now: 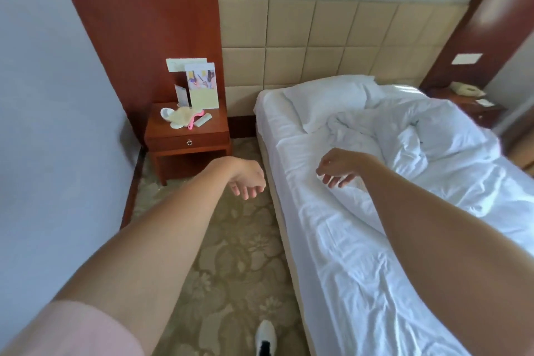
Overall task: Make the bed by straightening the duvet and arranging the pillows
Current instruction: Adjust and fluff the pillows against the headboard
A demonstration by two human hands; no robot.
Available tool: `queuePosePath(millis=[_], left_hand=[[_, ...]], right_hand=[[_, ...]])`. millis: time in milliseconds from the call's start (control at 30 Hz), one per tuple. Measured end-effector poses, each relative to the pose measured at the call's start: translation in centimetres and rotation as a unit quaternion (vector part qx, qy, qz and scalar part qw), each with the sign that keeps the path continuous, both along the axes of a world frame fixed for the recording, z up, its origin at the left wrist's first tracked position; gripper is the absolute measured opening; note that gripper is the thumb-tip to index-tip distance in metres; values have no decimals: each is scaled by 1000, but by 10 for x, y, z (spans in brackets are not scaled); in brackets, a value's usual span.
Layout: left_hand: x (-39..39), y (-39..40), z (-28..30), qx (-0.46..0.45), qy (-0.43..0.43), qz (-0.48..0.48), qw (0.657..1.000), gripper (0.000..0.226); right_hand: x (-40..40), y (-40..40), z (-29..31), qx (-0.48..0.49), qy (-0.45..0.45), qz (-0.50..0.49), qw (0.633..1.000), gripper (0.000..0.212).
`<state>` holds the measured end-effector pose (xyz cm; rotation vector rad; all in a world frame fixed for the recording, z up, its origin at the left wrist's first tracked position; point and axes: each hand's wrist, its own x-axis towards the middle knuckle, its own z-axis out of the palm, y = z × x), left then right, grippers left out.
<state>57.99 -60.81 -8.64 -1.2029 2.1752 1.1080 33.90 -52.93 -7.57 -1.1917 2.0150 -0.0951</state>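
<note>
Reaching forward with both bare arms, person stands beside a single bed on its left edge; left hand hangs over the patterned carpet, fingers loosely curled and slightly apart, holding nothing; right hand hovers over the white bottom sheet, fingers relaxed and loosely spread, gripping nothing, whether fingertips touch the sheet cannot tell; white duvet lies crumpled in a heap on the far right half of the mattress, well apart from left hand, near right hand; one white pillow lies at the head end against the beige padded headboard, partly under the duvet edge; wooden nightstand left of bed holds brochures and small toiletries; second nightstand with a telephone on far side; white shoe on carpet at bottom
</note>
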Motion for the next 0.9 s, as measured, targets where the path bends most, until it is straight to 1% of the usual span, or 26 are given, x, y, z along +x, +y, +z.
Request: queuePosePath(millis=[100,167,300,400,533,633,733,833,900], left_hand=[[-36,-49,0,10,-16,-22,1000,20],[-52,-91,3,9,-34,-25,999,17],[-77,-184,19,-41,-59,-27,997,17],[-99,-248,25,-51,-48,-27,997,21],[-137,-324,6,-39,-49,-69,996,18],[-165,-387,-20,-12,-61,-109,992,19],[-188,-462,-41,-12,-46,-130,990,19],[-206,-535,-43,-14,-42,-151,988,19],[-224,-581,-39,-32,-30,-158,986,18]], right_hand=[[-31,-43,-7,8,8,-14,1000,20],[-48,-84,-8,-6,19,-17,1000,21],[-72,-163,2,-28,23,-15,999,19],[-90,-217,5,-34,10,-31,999,23],[-121,-283,-13,-33,8,-61,998,23],[-143,-332,-37,2,14,-86,996,20],[-162,-385,-51,25,16,-119,992,23],[-174,-440,-51,19,-2,-150,988,20],[-182,-472,-48,0,-21,-174,984,17]])
